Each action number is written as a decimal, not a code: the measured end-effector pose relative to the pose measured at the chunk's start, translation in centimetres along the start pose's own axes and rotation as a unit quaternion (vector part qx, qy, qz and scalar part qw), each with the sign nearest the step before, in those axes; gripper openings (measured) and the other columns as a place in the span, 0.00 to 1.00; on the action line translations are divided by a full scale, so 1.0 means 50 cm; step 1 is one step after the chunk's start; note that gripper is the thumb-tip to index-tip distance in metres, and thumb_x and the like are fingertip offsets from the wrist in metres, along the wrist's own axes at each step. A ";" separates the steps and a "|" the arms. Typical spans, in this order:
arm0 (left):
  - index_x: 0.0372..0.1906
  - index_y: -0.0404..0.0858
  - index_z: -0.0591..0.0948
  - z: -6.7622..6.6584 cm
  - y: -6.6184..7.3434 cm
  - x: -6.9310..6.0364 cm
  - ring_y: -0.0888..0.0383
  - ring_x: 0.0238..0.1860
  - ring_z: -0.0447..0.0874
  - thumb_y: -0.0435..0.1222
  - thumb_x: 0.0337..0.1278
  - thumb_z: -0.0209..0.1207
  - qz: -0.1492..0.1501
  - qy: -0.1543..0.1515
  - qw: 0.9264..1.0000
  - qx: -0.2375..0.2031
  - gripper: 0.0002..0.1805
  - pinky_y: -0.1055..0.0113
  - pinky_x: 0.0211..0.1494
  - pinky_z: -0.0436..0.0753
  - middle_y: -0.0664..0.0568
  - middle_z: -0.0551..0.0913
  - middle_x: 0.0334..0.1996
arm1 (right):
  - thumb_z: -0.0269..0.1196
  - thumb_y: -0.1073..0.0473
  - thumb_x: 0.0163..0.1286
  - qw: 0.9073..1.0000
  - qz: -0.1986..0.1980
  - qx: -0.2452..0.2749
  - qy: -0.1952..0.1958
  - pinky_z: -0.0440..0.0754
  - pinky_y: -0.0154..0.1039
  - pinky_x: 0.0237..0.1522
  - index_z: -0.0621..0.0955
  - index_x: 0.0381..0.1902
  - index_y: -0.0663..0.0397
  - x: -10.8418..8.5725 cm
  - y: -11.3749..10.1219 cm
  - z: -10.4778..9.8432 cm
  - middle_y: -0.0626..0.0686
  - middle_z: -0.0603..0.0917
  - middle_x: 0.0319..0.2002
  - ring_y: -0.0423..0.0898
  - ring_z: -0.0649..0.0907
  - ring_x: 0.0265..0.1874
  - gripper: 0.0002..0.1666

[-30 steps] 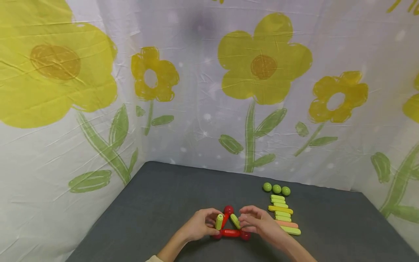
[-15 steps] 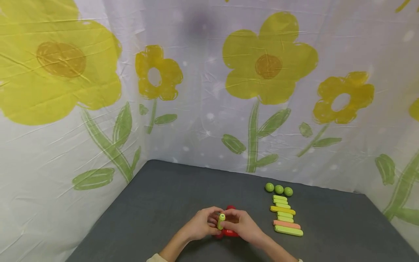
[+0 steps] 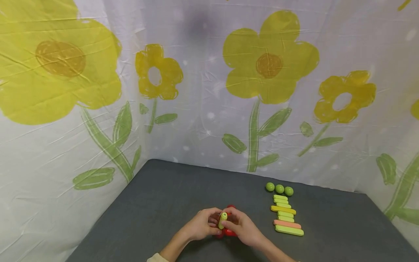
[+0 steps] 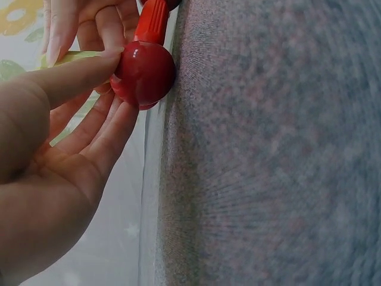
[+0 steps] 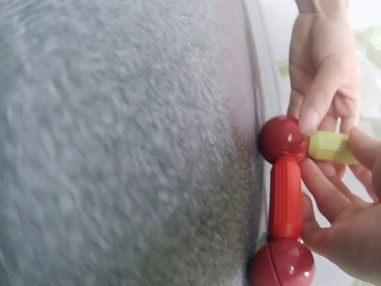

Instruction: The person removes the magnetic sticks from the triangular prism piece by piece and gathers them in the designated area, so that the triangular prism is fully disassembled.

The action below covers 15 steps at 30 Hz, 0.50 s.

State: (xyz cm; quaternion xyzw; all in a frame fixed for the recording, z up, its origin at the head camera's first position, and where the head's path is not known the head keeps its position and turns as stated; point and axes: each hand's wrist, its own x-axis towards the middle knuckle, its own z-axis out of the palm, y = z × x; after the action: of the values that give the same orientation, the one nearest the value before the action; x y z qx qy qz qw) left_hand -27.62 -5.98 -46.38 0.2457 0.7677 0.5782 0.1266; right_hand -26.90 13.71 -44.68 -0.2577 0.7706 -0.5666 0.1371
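My left hand (image 3: 202, 225) pinches a red ball (image 4: 143, 74), thumb on one side and fingers on the other. From that ball a yellow-green building stick (image 3: 223, 220) stands up, leaning slightly right in the head view. The thumb and fingers of my right hand (image 3: 243, 228) grip this stick. A red building stick (image 5: 286, 199) joins the held ball to a second red ball (image 5: 283, 265), as the right wrist view shows. Another red ball (image 3: 231, 206) peeks out behind my fingers. Both hands cover much of the red frame in the head view.
Right of my hands, several yellow-green sticks (image 3: 289, 230) lie in a column with a yellow stick (image 3: 283, 210) and a salmon stick (image 3: 287, 224). Three green balls (image 3: 279, 189) sit behind them. A flower-printed cloth (image 3: 196, 145) hangs around the dark table (image 3: 170, 196).
My right hand has moved left from the frame's right side and taken hold of the upright yellow-green stick, whose top now tilts further right. My left hand stays at the red ball.
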 end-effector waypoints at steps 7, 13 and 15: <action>0.53 0.30 0.76 0.002 0.007 -0.001 0.51 0.44 0.80 0.22 0.47 0.67 -0.003 0.000 1.000 0.011 0.25 0.63 0.48 0.81 0.49 0.80 0.42 | 0.55 0.58 0.73 1.000 -0.004 -0.002 0.027 0.82 0.42 0.43 0.71 0.56 0.66 0.004 -0.003 -0.001 0.58 0.79 0.46 0.54 0.82 0.44 0.19; 0.55 0.31 0.75 -0.001 0.007 0.000 0.54 0.42 0.80 0.21 0.46 0.68 -0.005 0.000 1.000 0.003 0.27 0.65 0.46 0.81 0.50 0.80 0.40 | 0.57 0.57 0.72 0.999 0.012 -0.028 0.026 0.81 0.38 0.40 0.73 0.53 0.65 -0.002 -0.002 -0.015 0.54 0.79 0.44 0.51 0.82 0.41 0.18; 0.55 0.33 0.76 -0.002 0.007 0.001 0.54 0.42 0.80 0.20 0.45 0.67 -0.007 0.002 1.000 -0.007 0.28 0.64 0.46 0.81 0.50 0.79 0.39 | 0.58 0.58 0.72 0.999 0.019 -0.016 0.043 0.82 0.40 0.40 0.74 0.53 0.67 -0.007 0.000 -0.020 0.54 0.79 0.43 0.52 0.82 0.40 0.19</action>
State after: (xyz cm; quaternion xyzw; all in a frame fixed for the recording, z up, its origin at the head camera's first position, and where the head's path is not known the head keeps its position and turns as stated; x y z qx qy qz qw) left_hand -27.62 -5.97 -46.01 0.2383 0.7658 0.5827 0.1312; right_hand -27.10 14.73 -44.40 -0.2207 0.7896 -0.5618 0.1106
